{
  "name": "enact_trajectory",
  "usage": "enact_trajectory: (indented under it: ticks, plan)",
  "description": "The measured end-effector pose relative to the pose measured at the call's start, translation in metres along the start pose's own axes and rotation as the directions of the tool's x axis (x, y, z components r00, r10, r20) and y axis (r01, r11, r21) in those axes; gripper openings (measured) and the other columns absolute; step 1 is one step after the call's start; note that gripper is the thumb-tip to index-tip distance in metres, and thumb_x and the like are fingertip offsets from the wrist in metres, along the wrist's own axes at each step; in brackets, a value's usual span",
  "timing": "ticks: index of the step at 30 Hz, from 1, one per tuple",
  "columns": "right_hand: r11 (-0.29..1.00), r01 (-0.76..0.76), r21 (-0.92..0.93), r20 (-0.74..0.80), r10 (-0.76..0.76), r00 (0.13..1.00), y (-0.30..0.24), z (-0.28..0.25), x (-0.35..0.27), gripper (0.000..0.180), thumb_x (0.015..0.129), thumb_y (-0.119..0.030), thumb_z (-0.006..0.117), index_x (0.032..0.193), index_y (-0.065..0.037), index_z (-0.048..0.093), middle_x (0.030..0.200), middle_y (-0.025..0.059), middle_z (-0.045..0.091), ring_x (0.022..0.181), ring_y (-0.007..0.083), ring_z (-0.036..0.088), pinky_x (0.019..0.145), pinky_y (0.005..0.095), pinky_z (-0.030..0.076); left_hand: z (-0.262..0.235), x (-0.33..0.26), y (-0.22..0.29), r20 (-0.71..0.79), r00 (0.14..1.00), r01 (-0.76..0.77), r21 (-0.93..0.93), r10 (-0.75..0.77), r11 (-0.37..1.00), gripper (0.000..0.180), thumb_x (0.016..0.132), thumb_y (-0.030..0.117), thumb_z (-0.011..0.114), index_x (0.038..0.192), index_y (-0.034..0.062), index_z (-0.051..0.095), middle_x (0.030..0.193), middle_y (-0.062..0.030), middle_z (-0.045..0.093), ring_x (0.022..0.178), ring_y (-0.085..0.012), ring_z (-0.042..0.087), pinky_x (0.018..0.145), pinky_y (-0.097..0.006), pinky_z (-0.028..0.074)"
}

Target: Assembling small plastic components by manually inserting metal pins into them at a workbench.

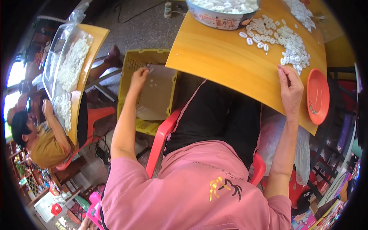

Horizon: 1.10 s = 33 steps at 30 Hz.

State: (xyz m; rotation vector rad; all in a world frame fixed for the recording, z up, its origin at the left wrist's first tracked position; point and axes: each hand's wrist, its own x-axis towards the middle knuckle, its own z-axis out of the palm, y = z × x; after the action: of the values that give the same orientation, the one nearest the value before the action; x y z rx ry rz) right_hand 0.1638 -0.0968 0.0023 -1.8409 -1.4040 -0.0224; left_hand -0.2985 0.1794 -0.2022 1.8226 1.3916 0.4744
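Note:
Over the yellow plastic crate [171, 97] at my left, my left hand [140, 78] hangs with its fingers drawn together. A few small white pieces [151, 69] show right by its fingertips, and I cannot tell whether the fingers still grip any. My right hand [291, 86] is at the near edge of the yellow table [214, 48], thumb and fingers pinched; what they hold, if anything, is too small to make out. Just beyond it lies a heap of small white oval plastic pieces [295, 50] with dark marks. An orange-red oval dish [321, 92] holding small thin metal bits sits to its right.
A round printed tub [222, 19] full of white pieces stands at the table's far side. Brown cardboard [157, 94] lines the crate. Another person [50, 142] sits at a table far left with white pieces. A clear plastic bag [278, 142] hangs beside my red chair [163, 134].

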Motion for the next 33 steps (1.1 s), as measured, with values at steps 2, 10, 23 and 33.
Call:
enact_trajectory:
  ticks: [2, 10, 23, 33]
  plan:
    - [1.0, 0.027, 0.005, -0.009, -0.027, 1.0, -0.001, 0.005, 0.001, 0.01, 0.09, -0.003, 0.063, 0.098, 0.002, 0.067, 0.09, 0.0099, 0.065, 0.077, 0.0172, 0.062, 0.066, 0.0273, 0.048, 0.025, 0.012, -0.016, 0.147, 0.989, -0.028, -0.037, 0.033, 0.999, 0.029, 0.093, 0.023, 0.062, 0.111, 0.0007, 0.066, 0.096, -0.0126, 0.071, 0.089, -0.0196, 0.066, 0.079, -0.033, 0.05]
    - [0.997, -0.034, 0.071, -0.053, 0.038, 0.998, -0.002, 0.007, 0.003, 0.009, 0.087, -0.003, 0.066, 0.095, 0.001, 0.068, 0.086, 0.011, 0.066, 0.071, 0.0203, 0.062, 0.061, 0.0291, 0.048, 0.126, 0.025, 0.017, 0.085, 0.886, -0.456, -0.01, 0.455, 0.89, 0.035, 0.095, 0.025, 0.058, 0.119, 0.0007, 0.059, 0.106, -0.014, 0.066, 0.097, -0.0253, 0.063, 0.082, -0.039, 0.051]
    - [0.988, -0.097, -0.117, -0.051, 0.092, 0.994, 0.016, -0.018, 0.031, 0.012, 0.09, -0.011, 0.063, 0.099, -0.006, 0.069, 0.091, 0.01, 0.067, 0.075, 0.0278, 0.065, 0.069, 0.0364, 0.052, 0.12, 0.003, 0.063, 0.227, 0.939, -0.226, -0.153, 0.257, 0.962, 0.031, 0.097, 0.027, 0.057, 0.114, 0.0008, 0.06, 0.087, -0.0045, 0.063, 0.074, -0.0106, 0.056, 0.062, -0.027, 0.046]
    - [0.954, 0.005, -0.3, 0.142, 0.039, 0.989, 0.019, -0.02, 0.028, 0.014, 0.089, -0.012, 0.065, 0.101, -0.006, 0.068, 0.092, 0.0079, 0.063, 0.081, 0.0279, 0.064, 0.071, 0.0364, 0.052, 0.034, -0.079, 0.154, 0.668, 0.743, 0.157, -0.119, -0.038, 0.98, 0.027, 0.098, 0.022, 0.057, 0.112, 0.0003, 0.063, 0.084, -0.0024, 0.066, 0.075, -0.009, 0.06, 0.067, -0.024, 0.047]
